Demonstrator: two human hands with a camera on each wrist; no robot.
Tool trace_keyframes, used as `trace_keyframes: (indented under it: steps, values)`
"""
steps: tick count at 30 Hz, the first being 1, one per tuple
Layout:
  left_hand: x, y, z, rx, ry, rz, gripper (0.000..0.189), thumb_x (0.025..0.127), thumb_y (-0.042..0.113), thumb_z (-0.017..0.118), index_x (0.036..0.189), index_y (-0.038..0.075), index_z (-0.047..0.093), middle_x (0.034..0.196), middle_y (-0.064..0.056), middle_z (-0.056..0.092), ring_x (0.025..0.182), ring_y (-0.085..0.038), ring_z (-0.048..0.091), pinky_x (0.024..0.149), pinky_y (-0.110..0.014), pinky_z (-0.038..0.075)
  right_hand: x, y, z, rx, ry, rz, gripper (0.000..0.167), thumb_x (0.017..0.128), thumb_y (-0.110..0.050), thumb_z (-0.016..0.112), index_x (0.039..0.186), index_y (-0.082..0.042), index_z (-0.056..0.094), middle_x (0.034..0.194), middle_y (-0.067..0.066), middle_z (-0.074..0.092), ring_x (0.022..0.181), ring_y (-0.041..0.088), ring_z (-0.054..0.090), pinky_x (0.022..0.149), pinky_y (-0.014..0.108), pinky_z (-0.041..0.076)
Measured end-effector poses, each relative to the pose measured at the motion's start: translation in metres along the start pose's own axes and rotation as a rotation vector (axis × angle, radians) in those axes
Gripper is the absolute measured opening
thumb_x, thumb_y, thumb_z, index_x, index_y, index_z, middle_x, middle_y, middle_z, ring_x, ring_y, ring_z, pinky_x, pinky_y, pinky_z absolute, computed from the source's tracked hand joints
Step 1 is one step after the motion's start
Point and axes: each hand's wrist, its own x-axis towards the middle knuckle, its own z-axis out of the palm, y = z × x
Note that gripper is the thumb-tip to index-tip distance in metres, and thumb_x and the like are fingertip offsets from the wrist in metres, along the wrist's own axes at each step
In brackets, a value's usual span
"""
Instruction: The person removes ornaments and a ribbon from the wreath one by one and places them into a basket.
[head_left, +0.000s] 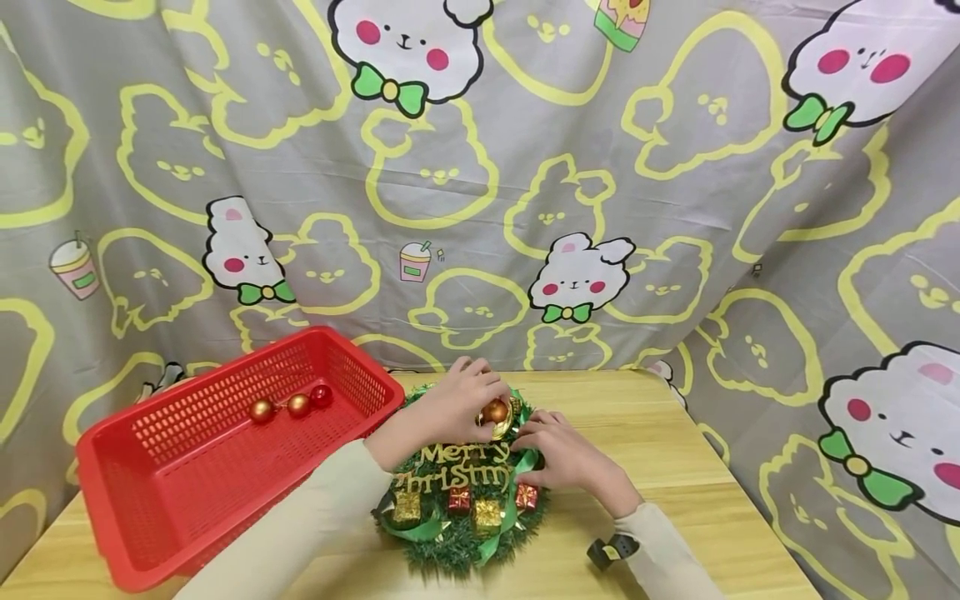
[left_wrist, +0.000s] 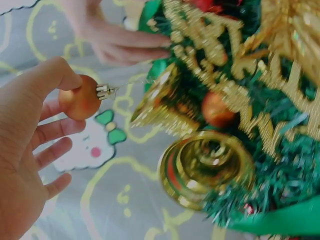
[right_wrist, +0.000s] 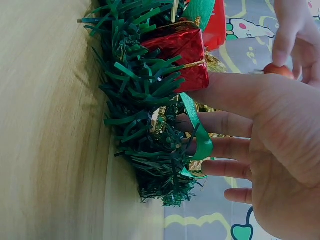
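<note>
My left hand (head_left: 468, 404) pinches a matte orange-gold Christmas ball (left_wrist: 80, 97) between thumb and fingers. The ball's silver cap and a thin string point toward the wreath. Below it lies a green tinsel wreath (head_left: 450, 546) with gold "Merry Christmas" lettering (head_left: 457, 477), green ribbon and small wrapped gift boxes. Two gold bells (left_wrist: 162, 102) and another orange ball (left_wrist: 218, 109) sit on the wreath's far side. My right hand (head_left: 562, 457) rests on the wreath's right edge, fingers fairly straight among the tinsel beside the ribbon (right_wrist: 200, 140), thumb by a red gift box (right_wrist: 182, 57).
A red plastic basket (head_left: 217, 483) stands left of the wreath, with two gold balls (head_left: 298, 406) and a shiny red ball (head_left: 321, 396) inside. A wooden table (head_left: 637, 417) lies under everything. Behind it hangs a patterned grey curtain (head_left: 450, 250). A black device (head_left: 611, 550) is at the right wrist.
</note>
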Motion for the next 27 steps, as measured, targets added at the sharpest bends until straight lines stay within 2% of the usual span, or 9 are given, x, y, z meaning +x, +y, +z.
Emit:
trace_keyframes:
  steps: [8,15,21,27]
  values:
    - [-0.023,-0.026,-0.038,0.011,0.125,-0.063,0.033,0.077,0.024,0.080,0.107,0.018,0.066,0.104,0.004,0.069,0.107,-0.022,0.056,0.100,-0.048,0.044,0.003,0.000,0.001,0.024,-0.012,0.009,0.043,0.083,-0.044,0.081,0.116,-0.016,0.076,0.118,0.000,0.071,0.115,0.022,0.054,0.105,0.049,0.040]
    - [-0.060,-0.057,-0.066,0.007,0.188,-0.154,0.031,0.078,0.022,0.079,0.107,0.017,0.067,0.101,0.004,0.068,0.106,-0.024,0.054,0.101,-0.053,0.041,0.004,0.002,0.002,0.038,-0.017,0.006,0.045,0.083,-0.043,0.082,0.117,-0.015,0.076,0.119,0.000,0.071,0.116,0.022,0.055,0.105,0.050,0.040]
    - [-0.093,-0.080,-0.078,-0.003,0.212,-0.245,0.032,0.076,0.020,0.079,0.105,0.015,0.067,0.100,0.002,0.069,0.105,-0.025,0.053,0.097,-0.051,0.040,0.004,0.005,0.003,0.046,-0.018,-0.007,0.045,0.082,-0.043,0.082,0.115,-0.013,0.076,0.116,0.001,0.071,0.114,0.023,0.055,0.103,0.052,0.041]
    - [-0.117,-0.102,-0.079,-0.020,0.204,-0.365,0.035,0.074,0.020,0.080,0.107,0.014,0.067,0.103,-0.003,0.069,0.106,-0.029,0.054,0.093,-0.053,0.040,0.008,0.004,0.002,0.038,-0.050,0.008,0.046,0.083,-0.047,0.081,0.116,-0.015,0.076,0.119,0.000,0.071,0.114,0.023,0.054,0.101,0.051,0.041]
